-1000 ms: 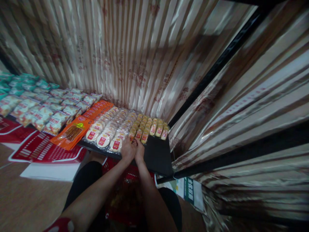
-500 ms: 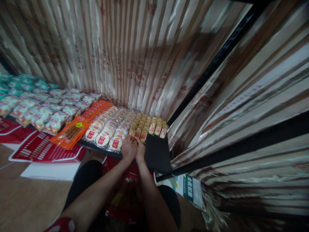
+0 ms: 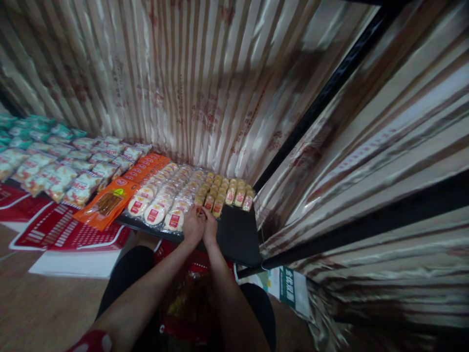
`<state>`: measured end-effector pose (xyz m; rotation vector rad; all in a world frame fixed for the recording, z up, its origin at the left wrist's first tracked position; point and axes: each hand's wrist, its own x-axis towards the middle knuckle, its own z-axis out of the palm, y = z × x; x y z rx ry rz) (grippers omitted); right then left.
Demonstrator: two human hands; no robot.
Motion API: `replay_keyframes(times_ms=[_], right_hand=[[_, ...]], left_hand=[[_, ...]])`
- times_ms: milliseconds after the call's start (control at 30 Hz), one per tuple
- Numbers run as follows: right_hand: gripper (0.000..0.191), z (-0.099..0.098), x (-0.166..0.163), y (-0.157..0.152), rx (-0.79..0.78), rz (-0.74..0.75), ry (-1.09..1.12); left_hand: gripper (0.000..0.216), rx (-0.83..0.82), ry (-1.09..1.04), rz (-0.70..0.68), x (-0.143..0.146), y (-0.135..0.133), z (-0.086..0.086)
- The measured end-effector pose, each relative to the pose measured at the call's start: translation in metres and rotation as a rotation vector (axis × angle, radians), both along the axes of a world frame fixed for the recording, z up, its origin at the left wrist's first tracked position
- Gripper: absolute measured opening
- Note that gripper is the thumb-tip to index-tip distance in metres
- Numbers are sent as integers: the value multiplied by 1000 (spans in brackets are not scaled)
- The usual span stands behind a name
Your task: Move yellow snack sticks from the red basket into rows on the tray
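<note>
My left hand [image 3: 192,227] and my right hand [image 3: 210,228] are side by side at the front of a black shelf [image 3: 240,234]. Their fingers are pinched together on a small yellow snack packet [image 3: 200,205] at the near end of the rows of yellow packets [image 3: 229,190]. Left of my hands lie rows of round white cakes with red labels [image 3: 161,203], then orange packets [image 3: 110,203]. A red bag [image 3: 186,303] rests on my lap below my forearms.
Pale and green snack bags [image 3: 54,166] fill the shelf's left part. Red and white printed sheets [image 3: 69,234] lie on the wooden floor below. Shiny striped cloth [image 3: 205,83] covers the back and right sides. A black frame post [image 3: 322,102] runs diagonally at the right.
My hands have stayed together at the front of the yellow packet rows, creeping slightly forward. The view has shifted down a little.
</note>
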<state>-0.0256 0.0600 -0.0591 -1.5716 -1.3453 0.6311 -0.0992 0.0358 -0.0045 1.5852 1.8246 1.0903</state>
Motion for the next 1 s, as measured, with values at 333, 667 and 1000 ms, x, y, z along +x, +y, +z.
replay_keyframes(times_ms=[333,667,1000], right_hand=[[42,-12,2,0,34,34,50],[40,-3,4,-10,56,56,23],[39,5,8,-55,48,-21,-42]], left_hand=[[43,48,24,-17,-1,-2,-8],[45,77,57,-57,-1,-3,-16],[39,81,63,-100,0,-39,-22]])
